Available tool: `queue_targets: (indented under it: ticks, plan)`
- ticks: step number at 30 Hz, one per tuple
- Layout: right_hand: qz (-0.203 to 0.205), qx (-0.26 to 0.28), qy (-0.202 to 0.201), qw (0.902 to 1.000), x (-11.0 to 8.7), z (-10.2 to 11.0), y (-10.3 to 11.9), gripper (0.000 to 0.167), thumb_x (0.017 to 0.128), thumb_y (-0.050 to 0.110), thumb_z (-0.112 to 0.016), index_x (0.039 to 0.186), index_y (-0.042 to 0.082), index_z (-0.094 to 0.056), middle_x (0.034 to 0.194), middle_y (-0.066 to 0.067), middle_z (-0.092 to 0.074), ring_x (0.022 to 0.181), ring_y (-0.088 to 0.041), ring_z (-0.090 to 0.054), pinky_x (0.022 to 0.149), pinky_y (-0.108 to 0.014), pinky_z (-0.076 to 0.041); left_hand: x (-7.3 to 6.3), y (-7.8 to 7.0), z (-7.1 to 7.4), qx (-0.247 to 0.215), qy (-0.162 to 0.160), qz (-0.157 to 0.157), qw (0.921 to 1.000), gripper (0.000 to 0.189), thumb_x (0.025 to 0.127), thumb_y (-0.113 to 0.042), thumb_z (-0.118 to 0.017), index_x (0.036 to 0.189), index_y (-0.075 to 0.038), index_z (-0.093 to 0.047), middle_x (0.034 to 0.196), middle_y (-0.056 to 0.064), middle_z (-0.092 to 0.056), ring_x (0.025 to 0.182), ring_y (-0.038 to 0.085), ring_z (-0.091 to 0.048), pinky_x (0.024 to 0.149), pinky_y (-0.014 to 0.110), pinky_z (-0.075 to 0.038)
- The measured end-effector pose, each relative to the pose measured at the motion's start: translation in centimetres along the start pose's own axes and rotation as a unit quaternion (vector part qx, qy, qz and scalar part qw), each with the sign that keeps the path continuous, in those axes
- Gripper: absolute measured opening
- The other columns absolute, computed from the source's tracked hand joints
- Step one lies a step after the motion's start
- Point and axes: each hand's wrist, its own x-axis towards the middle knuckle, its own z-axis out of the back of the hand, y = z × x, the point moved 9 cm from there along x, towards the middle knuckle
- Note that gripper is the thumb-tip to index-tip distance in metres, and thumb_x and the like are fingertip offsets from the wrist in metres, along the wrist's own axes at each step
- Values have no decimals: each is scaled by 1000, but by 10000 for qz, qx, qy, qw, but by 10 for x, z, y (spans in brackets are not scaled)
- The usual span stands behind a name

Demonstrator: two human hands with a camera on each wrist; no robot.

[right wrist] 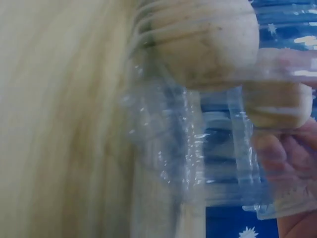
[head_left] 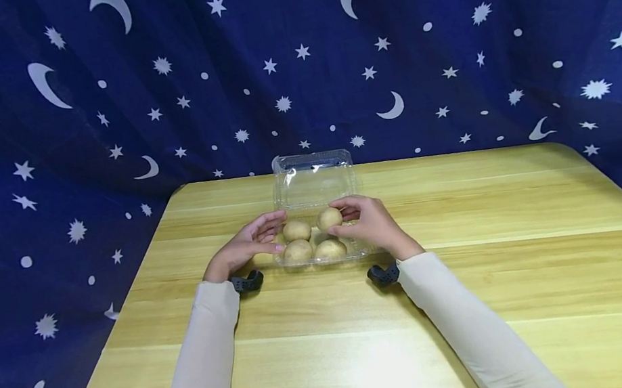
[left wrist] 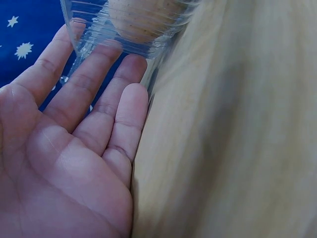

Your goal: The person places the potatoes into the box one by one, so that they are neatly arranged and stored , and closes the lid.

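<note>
An unlidded clear plastic clamshell box (head_left: 318, 186) stands on the table, its lid tilted up at the back. Three round, pale-brown potatoes, one of them at the front right (head_left: 330, 250), sit inside, two in the left part. My right hand (head_left: 373, 219) pinches another potato (head_left: 329, 219) between thumb and fingers over the back right of the box; that potato (right wrist: 277, 105) shows through the plastic in the right wrist view. At the box's left side, my left hand (head_left: 248, 243) rests with fingers extended; in the left wrist view its fingertips (left wrist: 110, 47) touch the ribbed wall.
A wood-grain table (head_left: 489, 301) stretches out on all sides of the box. Behind it hangs a dark blue cloth (head_left: 322, 110) with white moons and stars. Black bands (head_left: 248, 282) sit on both wrists, below which are pale sleeves (head_left: 204, 370).
</note>
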Motion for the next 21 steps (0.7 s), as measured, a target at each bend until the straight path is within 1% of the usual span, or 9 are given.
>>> queue_targets:
  ticks: [6, 13, 17, 21]
  plan:
    - [-88, -199, 54, 9997, 4, -4, 1, 52, 90, 11, -88, 137, -3, -71, 130, -22, -74, 112, -37, -75, 98, -45, -62, -1, 0, 1, -19, -21, 2, 10000, 88, 94, 1, -71, 169, 4, -24, 176, 25, -24, 163, 42, -19, 134, 54, -14]
    - [36, -599, 184, 9980, 5, -9, 3, 50, 92, 11, -87, 137, -5, -70, 130, -23, -73, 112, -39, -75, 97, -46, -62, 0, 0, 1, -25, -8, 9, 10000, 87, 95, 3, -71, 169, 4, -25, 176, 25, -24, 163, 42, -19, 134, 55, -15]
    - [120, -918, 296, 9953, 4, -13, 4, 50, 93, 11, -86, 138, -5, -70, 131, -23, -72, 112, -38, -74, 97, -46, -63, 1, 1, 2, -40, -3, 18, 10000, 87, 94, 3, -71, 169, 4, -25, 175, 26, -24, 163, 43, -20, 133, 57, -16]
    - [180, -1146, 322, 9927, 5, -14, 5, 50, 93, 13, -87, 137, -5, -70, 131, -23, -73, 111, -37, -75, 97, -46, -62, 0, 1, 1, -45, 11, 34, 10000, 88, 94, 2, -72, 169, 4, -25, 175, 25, -24, 163, 43, -20, 133, 56, -17]
